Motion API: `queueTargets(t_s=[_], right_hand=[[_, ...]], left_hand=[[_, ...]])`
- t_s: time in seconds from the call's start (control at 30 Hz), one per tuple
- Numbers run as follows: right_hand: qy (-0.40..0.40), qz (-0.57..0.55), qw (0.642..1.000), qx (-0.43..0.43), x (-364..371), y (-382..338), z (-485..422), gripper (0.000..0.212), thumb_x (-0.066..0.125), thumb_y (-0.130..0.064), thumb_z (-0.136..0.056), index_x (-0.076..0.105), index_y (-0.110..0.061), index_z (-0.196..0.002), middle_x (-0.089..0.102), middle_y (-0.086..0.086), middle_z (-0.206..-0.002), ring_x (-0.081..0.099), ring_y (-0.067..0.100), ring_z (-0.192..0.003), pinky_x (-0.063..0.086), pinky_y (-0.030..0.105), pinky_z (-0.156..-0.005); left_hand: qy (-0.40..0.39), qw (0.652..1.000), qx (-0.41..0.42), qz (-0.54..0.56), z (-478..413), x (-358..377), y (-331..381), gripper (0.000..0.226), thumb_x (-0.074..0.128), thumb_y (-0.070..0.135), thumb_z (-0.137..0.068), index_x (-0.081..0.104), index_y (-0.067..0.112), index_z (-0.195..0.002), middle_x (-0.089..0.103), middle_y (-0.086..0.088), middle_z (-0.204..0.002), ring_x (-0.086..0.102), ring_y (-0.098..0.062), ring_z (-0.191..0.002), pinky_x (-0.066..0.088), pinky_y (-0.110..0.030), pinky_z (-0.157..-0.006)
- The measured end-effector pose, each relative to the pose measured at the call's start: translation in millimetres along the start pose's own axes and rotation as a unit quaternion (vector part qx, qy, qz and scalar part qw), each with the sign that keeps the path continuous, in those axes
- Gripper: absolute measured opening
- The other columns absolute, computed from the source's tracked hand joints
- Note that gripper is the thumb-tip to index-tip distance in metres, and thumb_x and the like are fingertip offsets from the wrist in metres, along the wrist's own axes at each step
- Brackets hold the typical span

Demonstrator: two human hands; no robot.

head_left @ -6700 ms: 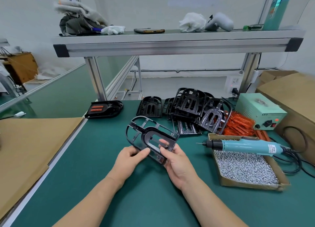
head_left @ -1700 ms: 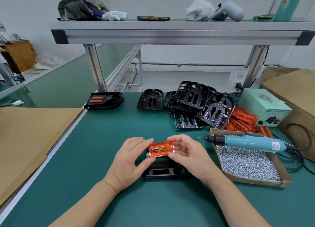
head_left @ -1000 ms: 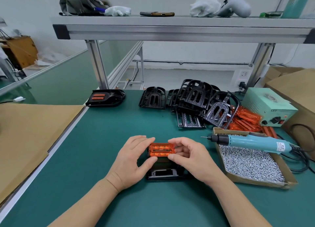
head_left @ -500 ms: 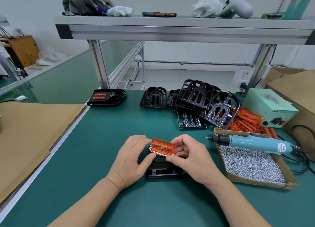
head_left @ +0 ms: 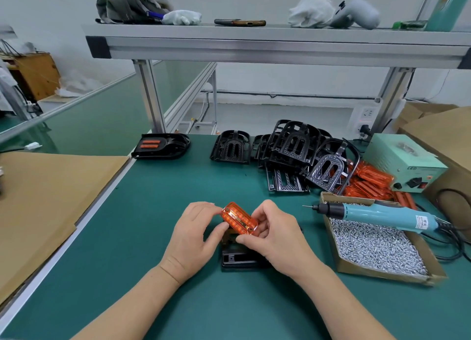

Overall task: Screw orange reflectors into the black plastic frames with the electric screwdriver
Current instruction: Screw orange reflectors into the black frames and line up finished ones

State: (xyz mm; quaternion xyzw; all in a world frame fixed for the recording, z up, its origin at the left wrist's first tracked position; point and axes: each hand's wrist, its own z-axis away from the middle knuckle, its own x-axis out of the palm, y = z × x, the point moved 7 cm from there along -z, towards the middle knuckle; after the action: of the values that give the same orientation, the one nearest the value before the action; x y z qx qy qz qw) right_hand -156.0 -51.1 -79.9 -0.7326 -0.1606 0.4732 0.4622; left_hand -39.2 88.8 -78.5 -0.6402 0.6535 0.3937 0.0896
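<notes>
Both hands meet over the middle of the green desk (head_left: 122, 242) and grasp one orange reflector (head_left: 239, 218) between them. The left hand (head_left: 193, 235) pinches the reflector's upper left end, with the fingers (head_left: 201, 207) curled behind it and the thumb on its near edge. The right hand (head_left: 275, 240) grips the lower right end, its fingers bent round the far side. The reflector is tilted, left end higher, and sits just above a black frame (head_left: 237, 259) that lies flat on the desk under the hands (only its near end shows; whether reflector and frame touch cannot be told).

To the right, the electric screwdriver (head_left: 377, 213) lies untouched across a cardboard box (head_left: 369, 273) filled with small silver screws (head_left: 377, 245). Its bit points left, out past the box's rim, and its cable trails off to the right. Behind the box lies a heap of loose orange reflectors (head_left: 369, 184), and just beside that a pale green power unit (head_left: 405, 161). A pile of empty black frames (head_left: 293, 151) sits at the back of the desk, some leaning on others. Well apart to the left, near the desk's far corner, lies a frame with orange strips fitted (head_left: 160, 147). A sheet of brown cardboard (head_left: 51, 186) covers the neighbouring surface on the left. An aluminium shelf (head_left: 254, 46) spans the view above, carrying cloths and a phone.
</notes>
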Motion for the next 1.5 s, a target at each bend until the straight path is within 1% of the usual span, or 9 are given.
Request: queueTargets(t_s=[0.1, 0.2, 0.37, 0.7, 0.8, 0.97, 1.13, 1.3, 1.5], right_hand=[[0.026, -0.003, 1.000, 0.008, 5, -4, -2, 0.044, 0.085, -0.043, -0.064, 0.050, -0.028, -0.086, 0.068, -0.014, -0.078, 0.062, 0.005, -0.063, 0.052, 0.024, -0.064], [0.050, -0.003, 0.998, 0.028, 10, -5, -3, 0.046, 0.084, -0.047, -0.063, 0.050, -0.026, -0.086, 0.069, -0.008, -0.074, 0.063, 0.009, -0.065, 0.055, 0.035, -0.069], [0.070, 0.019, 0.997, 0.038, 21, -11, -3, 0.045, 0.076, -0.054, -0.065, 0.046, -0.027, -0.083, 0.068, -0.006, -0.074, 0.063, 0.016, -0.068, 0.054, 0.044, -0.070], [0.072, 0.037, 0.996, 0.048, 22, -10, 0, 0.048, 0.080, -0.058, -0.063, 0.046, -0.030, -0.082, 0.066, -0.010, -0.073, 0.061, 0.009, -0.068, 0.054, 0.037, -0.067], [0.061, 0.051, 0.996, 0.031, 12, -11, -3, 0.038, 0.082, -0.045, -0.070, 0.054, -0.028, -0.087, 0.067, -0.010, -0.075, 0.062, 0.006, -0.069, 0.054, 0.033, -0.072], [-0.001, 0.030, 0.999, 0.015, -25, -3, -13, 0.030, 0.083, -0.016, -0.079, 0.067, -0.022, -0.104, 0.066, -0.009, -0.086, 0.061, 0.000, -0.073, 0.049, 0.012, -0.074], [-0.042, 0.041, 0.998, 0.006, -39, 5, -7, 0.032, 0.085, -0.016, -0.077, 0.069, -0.021, -0.104, 0.065, -0.006, -0.090, 0.059, 0.002, -0.074, 0.049, 0.017, -0.076], [-0.064, 0.122, 0.990, -0.026, -28, 6, -5, 0.030, 0.084, -0.030, -0.078, 0.071, -0.026, -0.105, 0.052, -0.006, -0.102, 0.050, 0.004, -0.093, 0.035, 0.013, -0.077], [-0.076, 0.133, 0.988, -0.020, -15, 3, -9, 0.033, 0.084, -0.037, -0.077, 0.070, -0.031, -0.106, 0.050, -0.009, -0.107, 0.040, 0.011, -0.110, 0.036, 0.028, -0.096]], left_hand=[[-0.010, 1.000, -0.015, 0.009, 0, 0, 0, 0.043, 0.056, 0.031, -0.094, 0.065, 0.002, -0.124, 0.063, -0.001, -0.097, 0.058, -0.021, -0.093, 0.047, -0.031, -0.090], [-0.033, 0.999, -0.026, 0.021, -1, 1, 1, 0.054, 0.055, 0.034, -0.093, 0.056, 0.002, -0.137, 0.059, 0.001, -0.093, 0.055, -0.019, -0.090, 0.043, -0.025, -0.090], [-0.044, 0.997, -0.050, 0.044, 0, -1, -2, 0.059, 0.051, 0.035, -0.094, 0.049, 0.001, -0.143, 0.061, 0.001, -0.096, 0.055, -0.018, -0.092, 0.041, -0.025, -0.094], [-0.028, 0.995, -0.091, 0.036, -1, -2, -6, 0.049, 0.046, 0.034, -0.093, 0.064, 0.003, -0.126, 0.063, 0.001, -0.092, 0.055, -0.016, -0.090, 0.040, -0.022, -0.090], [-0.019, 0.994, -0.098, 0.041, -1, -4, -7, 0.039, 0.047, 0.032, -0.092, 0.067, 0.008, -0.115, 0.063, 0.004, -0.091, 0.058, -0.017, -0.088, 0.043, -0.025, -0.087], [-0.035, 0.997, -0.062, 0.037, 0, -2, -2, 0.024, 0.051, 0.026, -0.090, 0.069, 0.011, -0.094, 0.064, 0.007, -0.088, 0.059, -0.014, -0.086, 0.046, -0.026, -0.082], [-0.031, 0.996, -0.071, 0.047, -1, -2, -4, 0.026, 0.055, 0.026, -0.088, 0.072, 0.015, -0.104, 0.064, 0.010, -0.089, 0.059, -0.011, -0.091, 0.044, -0.018, -0.088], [-0.043, 0.995, -0.080, 0.044, -1, 0, -7, 0.019, 0.061, 0.017, -0.086, 0.075, 0.018, -0.099, 0.065, 0.012, -0.091, 0.057, -0.008, -0.095, 0.043, -0.016, -0.088], [-0.062, 0.992, -0.099, 0.051, -2, 0, -7, 0.028, 0.053, 0.032, -0.086, 0.077, 0.022, -0.096, 0.063, 0.014, -0.091, 0.058, -0.009, -0.095, 0.044, -0.017, -0.086]])
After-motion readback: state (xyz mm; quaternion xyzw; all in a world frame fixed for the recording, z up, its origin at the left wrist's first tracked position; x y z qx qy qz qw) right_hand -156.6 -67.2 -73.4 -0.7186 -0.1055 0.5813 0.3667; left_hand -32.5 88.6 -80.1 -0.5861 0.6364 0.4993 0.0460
